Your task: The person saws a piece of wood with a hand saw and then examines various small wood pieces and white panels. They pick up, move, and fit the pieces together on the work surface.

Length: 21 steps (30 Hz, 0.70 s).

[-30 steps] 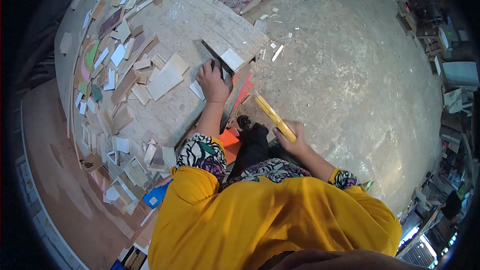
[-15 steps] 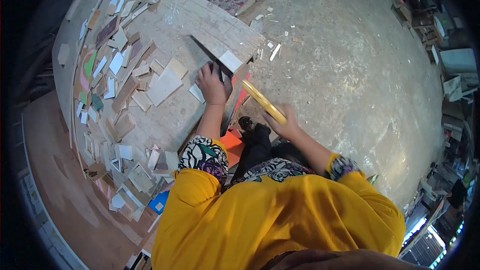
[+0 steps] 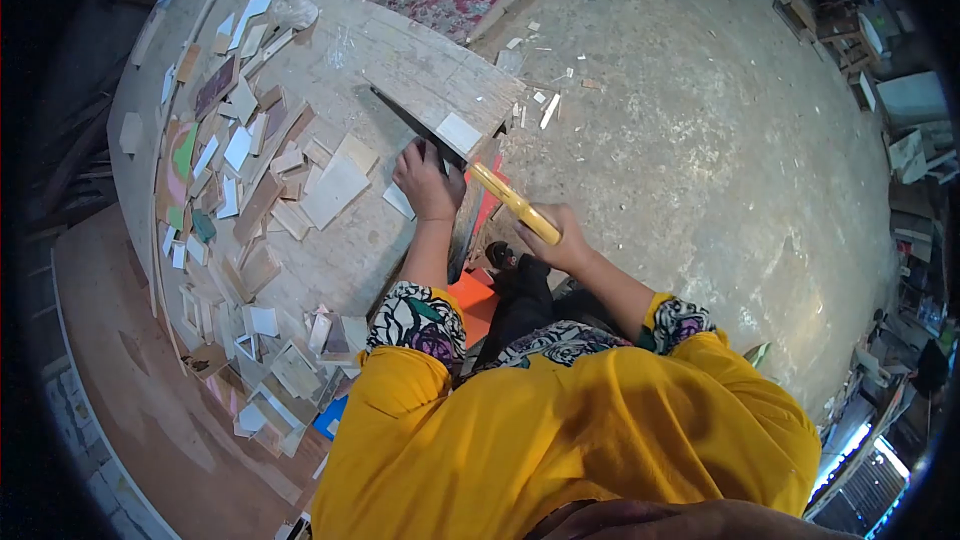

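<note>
The right hand [image 3: 560, 238] is closed round the near, right-hand end of a yellow tool [image 3: 512, 200]; the tool slants away to the far left, its far end just beside the near right edge of the wooden table [image 3: 400, 40]; the left hand [image 3: 428, 180] is low at that same edge, its fingers bent, beside a long dark slot [image 3: 400, 112]; whether it grips anything cannot be told, as the hand itself covers the place; a small white piece [image 3: 458, 132] lies flat just beyond its fingers, near the table's right corner; to its left a pale board [image 3: 336, 186] lies at the right side of a spread of wood offcuts [image 3: 238, 145]; an orange sheet [image 3: 473, 302] shows below the table edge, near the person's legs; bare concrete floor [image 3: 700, 140] stretches to the right.
</note>
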### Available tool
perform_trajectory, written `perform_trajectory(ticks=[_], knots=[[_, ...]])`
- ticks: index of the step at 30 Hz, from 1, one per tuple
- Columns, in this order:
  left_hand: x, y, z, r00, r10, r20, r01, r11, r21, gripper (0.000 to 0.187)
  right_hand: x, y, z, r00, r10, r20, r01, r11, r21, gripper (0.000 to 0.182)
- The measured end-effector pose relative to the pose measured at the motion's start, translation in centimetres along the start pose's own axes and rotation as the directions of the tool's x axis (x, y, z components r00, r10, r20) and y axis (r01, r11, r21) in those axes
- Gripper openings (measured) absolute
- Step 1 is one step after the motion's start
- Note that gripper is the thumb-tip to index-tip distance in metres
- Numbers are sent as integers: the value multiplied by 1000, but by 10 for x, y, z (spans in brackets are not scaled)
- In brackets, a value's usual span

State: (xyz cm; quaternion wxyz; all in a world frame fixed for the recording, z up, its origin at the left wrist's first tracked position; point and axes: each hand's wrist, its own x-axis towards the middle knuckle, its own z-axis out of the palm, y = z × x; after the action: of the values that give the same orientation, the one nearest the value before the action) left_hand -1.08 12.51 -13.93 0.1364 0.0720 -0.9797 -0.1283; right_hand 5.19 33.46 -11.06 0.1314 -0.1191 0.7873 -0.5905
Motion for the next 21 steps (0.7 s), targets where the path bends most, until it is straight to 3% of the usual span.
perform_trajectory(ticks=[2, 4, 7, 11, 13, 21], knots=[[-5, -1, 3, 1000, 0, -4, 0, 1000, 1, 49, -10, -1, -3, 999, -47, 4, 47, 999, -12, 10], [-4, -1, 1, 1000, -4, -8, 5, 1000, 7, 50, -40, -4, -17, 995, 93, 39, -94, 995, 44, 11], [-4, 1, 1, 999, 10, -33, -10, 1000, 11, 49, -64, -6, -29, 1000, 29, 11, -28, 999, -35, 11], [-2, -2, 4, 1000, 1, -7, -1, 1000, -20, 49, -20, 2, -8, 997, 80, 21, -78, 995, -68, 11], [0, -4, 5, 1000, -29, 2, 29, 999, -19, 49, 3, 4, -1, 997, -83, 4, 84, 996, -40, 13], [-2, -5, 6, 999, 23, -48, -23, 1000, -12, 45, -58, 9, -20, 999, -28, 16, 29, 998, -56, 13]])
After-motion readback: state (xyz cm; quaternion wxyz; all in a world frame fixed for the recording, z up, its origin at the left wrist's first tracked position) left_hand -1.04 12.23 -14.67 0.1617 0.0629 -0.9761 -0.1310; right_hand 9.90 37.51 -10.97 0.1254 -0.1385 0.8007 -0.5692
